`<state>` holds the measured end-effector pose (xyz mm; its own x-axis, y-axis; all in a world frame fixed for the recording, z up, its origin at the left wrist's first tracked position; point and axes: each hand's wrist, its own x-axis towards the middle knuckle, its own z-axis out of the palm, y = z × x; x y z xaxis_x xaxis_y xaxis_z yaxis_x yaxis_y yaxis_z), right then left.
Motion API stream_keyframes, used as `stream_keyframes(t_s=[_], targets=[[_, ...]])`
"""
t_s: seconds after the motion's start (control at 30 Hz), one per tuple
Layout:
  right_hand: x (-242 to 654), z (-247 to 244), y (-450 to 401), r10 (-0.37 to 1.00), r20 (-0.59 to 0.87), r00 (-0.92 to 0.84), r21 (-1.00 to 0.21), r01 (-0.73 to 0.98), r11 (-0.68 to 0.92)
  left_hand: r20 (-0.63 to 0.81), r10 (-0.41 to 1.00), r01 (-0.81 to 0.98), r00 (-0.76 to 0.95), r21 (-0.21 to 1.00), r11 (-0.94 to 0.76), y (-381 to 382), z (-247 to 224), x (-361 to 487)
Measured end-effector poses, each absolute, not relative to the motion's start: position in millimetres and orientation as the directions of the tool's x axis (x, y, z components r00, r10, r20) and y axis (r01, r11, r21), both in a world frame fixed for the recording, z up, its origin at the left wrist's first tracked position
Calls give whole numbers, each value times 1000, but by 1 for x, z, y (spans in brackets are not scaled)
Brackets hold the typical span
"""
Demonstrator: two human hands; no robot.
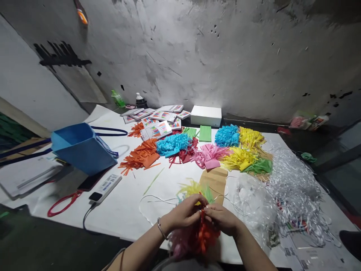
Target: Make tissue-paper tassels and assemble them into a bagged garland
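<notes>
Pinching red strips [203,241] at the brown paper's [217,178] near end, left hand [186,214] and right hand [221,217] have fingers apparently closed; loose string [158,201] left of it could tangle strips.

Honestly, I can't read a single word here. The white device [106,189] on my bench [118,219], toward its left edge, has dark print that's just a blur to me. Same deal with the printed packs [159,130] by the back edge, way too small.
</notes>
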<state>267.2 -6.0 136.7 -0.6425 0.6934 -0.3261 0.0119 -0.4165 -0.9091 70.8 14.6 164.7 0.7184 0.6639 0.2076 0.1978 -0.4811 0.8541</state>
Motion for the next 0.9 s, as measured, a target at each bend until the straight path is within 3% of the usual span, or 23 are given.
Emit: stream_keyframes(t_s=[0.2, 0.33, 0.5, 0.63, 0.7, 0.77, 0.83, 0.9], targets=[[258, 151, -4, 727, -319, -608, -876, -103, -471, 97, 677, 86, 730, 969, -232, 8, 149, 69], [256, 153, -3, 740, -320, -592, -876, -113, -469, 42, 733, 232, 679, 935, -268, 9, 145, 73], [281, 149, -5, 784, -314, -535, -879, -148, -453, 64, 756, 518, 651, 692, -504, 33, 144, 59], [354, 128, -15, 881, -367, -299, -873, -217, -438, 54, 867, 759, 496, 459, -462, 66, 141, 8], [414, 112, -23, 899, -432, -74, -896, -82, -437, 52, 936, 867, 348, 361, -343, 80, 140, -28], [484, 99, -35, 896, -411, 165, -864, 244, -441, 81, 983, 934, 164, 308, -181, 90, 142, -62], [548, 95, -48, 862, -346, 370, -667, 549, -504, 115, 993, 959, -6, 281, -27, 96, 147, -87], [589, 103, -56, 773, -272, 574, -396, 665, -633, 150, 984, 960, -101, 273, 57, 99, 154, -96]])
